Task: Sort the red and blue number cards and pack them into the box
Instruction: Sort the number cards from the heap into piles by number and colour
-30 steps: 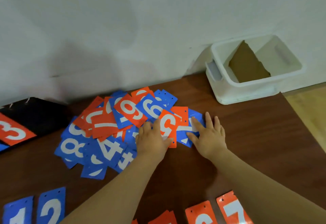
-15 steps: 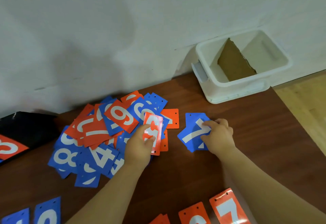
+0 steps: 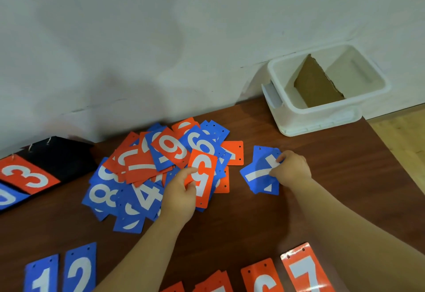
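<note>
A loose heap of red and blue number cards (image 3: 147, 172) lies on the brown table (image 3: 345, 176). My left hand (image 3: 179, 195) pinches a red card (image 3: 203, 176) lifted at the heap's right edge. To the right, my right hand (image 3: 291, 168) pinches the top edge of a blue 7 card (image 3: 261, 172) that lies over another blue card, apart from the heap. The white box (image 3: 287, 109) with a brown cardboard divider (image 3: 317, 84) stands at the table's back right corner against the wall.
Blue cards 1 and 2 (image 3: 62, 271) lie in a row at the front left; red cards including 6 and 7 (image 3: 285, 273) lie at the front right. A black board (image 3: 57, 156) with a red 3 is at the left. The table's right edge drops to a wooden floor (image 3: 404, 139).
Both hands lay flat on the heap a second ago. The left hand has since lifted a red card, and the right hand has drawn the blue 7 card rightward out of the heap.
</note>
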A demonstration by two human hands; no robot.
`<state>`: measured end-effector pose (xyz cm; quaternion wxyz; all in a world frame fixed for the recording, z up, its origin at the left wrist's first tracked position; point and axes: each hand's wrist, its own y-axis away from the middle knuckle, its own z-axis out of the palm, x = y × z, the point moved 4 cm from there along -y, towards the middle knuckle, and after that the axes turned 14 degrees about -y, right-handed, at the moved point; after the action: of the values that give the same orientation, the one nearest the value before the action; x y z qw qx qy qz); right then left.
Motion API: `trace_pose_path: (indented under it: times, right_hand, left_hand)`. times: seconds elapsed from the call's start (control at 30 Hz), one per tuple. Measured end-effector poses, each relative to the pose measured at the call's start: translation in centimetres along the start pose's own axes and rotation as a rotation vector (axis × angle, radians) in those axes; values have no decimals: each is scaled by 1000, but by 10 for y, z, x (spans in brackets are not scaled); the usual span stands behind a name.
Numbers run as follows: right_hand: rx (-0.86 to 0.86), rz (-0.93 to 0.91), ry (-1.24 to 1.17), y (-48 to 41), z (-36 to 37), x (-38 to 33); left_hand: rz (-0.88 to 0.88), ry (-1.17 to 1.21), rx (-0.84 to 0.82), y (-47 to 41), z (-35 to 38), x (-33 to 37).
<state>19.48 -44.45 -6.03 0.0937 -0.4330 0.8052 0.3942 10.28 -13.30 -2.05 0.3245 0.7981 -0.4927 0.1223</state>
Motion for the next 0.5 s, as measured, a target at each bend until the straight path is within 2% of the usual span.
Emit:
trace_pose_path:
  times: [0.2,0.37,0.5]
  right_hand:
    - [83,-89,-282,9,-1,13]
    - [187,-149,-612,39,-22,17]
    - [145,-221,-712,74,-37,5]
  left_hand:
    - [1,26,9,19,-4,-6]
    - [-33,69,-26,30,-15,-4]
    - [-39,157,-122,43,-27,-5]
